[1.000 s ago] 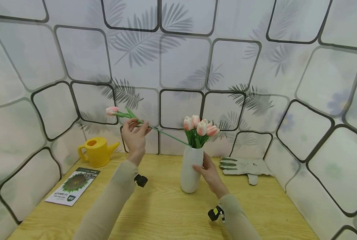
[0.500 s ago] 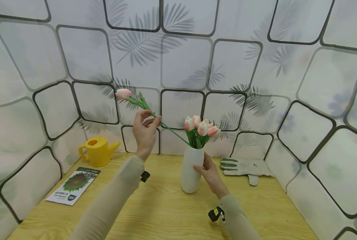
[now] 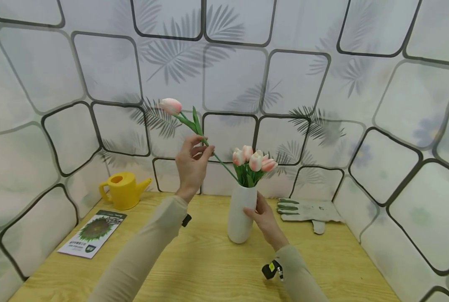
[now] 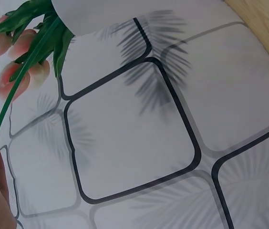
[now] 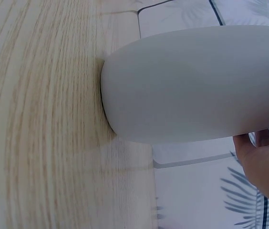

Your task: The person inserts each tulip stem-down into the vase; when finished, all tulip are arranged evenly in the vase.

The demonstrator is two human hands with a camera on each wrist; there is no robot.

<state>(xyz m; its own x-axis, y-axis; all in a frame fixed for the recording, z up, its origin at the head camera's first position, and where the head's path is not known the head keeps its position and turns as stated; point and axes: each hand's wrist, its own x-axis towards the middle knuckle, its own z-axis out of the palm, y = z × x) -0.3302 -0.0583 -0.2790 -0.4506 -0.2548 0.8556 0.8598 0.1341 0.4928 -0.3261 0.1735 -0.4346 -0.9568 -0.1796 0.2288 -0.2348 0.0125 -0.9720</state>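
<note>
My left hand (image 3: pixel 194 165) pinches the green stem of a pink and white tulip (image 3: pixel 171 106) between thumb and fingers. The bloom leans up to the left, and the stem's lower end meets the mouth of a white vase (image 3: pixel 240 218). Several more pink tulips (image 3: pixel 255 160) stand bunched in that vase, their leaves just above its rim. My right hand (image 3: pixel 263 218) grips the vase from its right side, thumb across the front. In the right wrist view the vase base (image 5: pixel 120 95) sits on the wooden table. Inside the vase, the stem ends are hidden.
On the left of the table (image 3: pixel 201 268) stand a yellow watering can (image 3: pixel 123 192) and, nearer, a seed packet (image 3: pixel 93 234) with a sunflower picture. A pale work glove (image 3: pixel 309 210) lies to the right of the vase. Patterned wall covering (image 3: pixel 229 79) closes off the back and sides.
My left hand has moved right and up, tilting the tulip steeper so its bloom rises, while the stem's end stays at the vase mouth. The right hand and vase keep their place.
</note>
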